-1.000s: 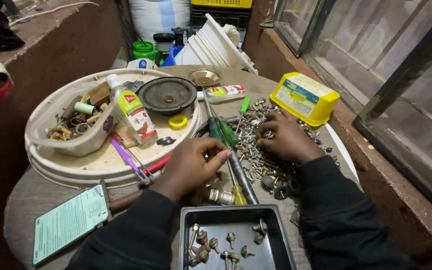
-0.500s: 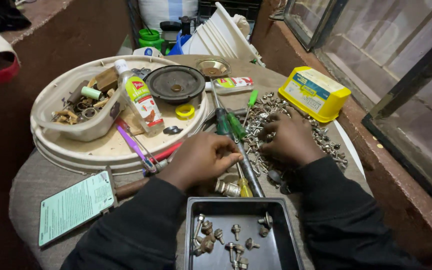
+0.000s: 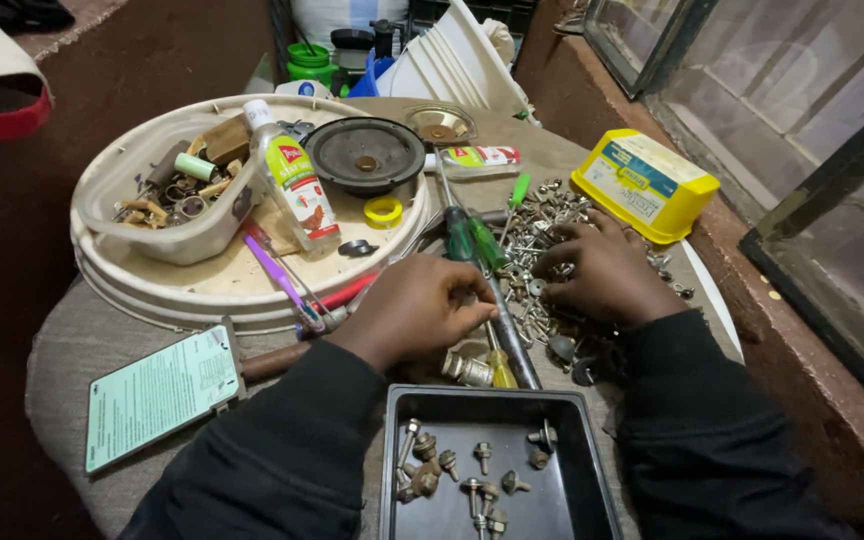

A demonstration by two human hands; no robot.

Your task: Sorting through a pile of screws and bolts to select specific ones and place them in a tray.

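Little moved since before: left hand (image 3: 414,308) still curled loosely, palm down, beside the green-handled screwdriver (image 3: 479,270), grip on anything impossible to tell. Right hand (image 3: 597,270) still spread over the pile of screws (image 3: 532,240), fingertips among them. Just below both hands, black tray (image 3: 572,470) holding a few screws.

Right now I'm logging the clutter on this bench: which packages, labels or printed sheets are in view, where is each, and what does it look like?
Yellow box: rectangular, blue-and-white label on top, beyond the right hand.
Clear bottle: white cap, green, red and yellow label, lying on the round white lid.
Small tube: white, red and green, beside the black speaker.
Pale green printed sheet: flat rectangle, near edge, outside the left hand.
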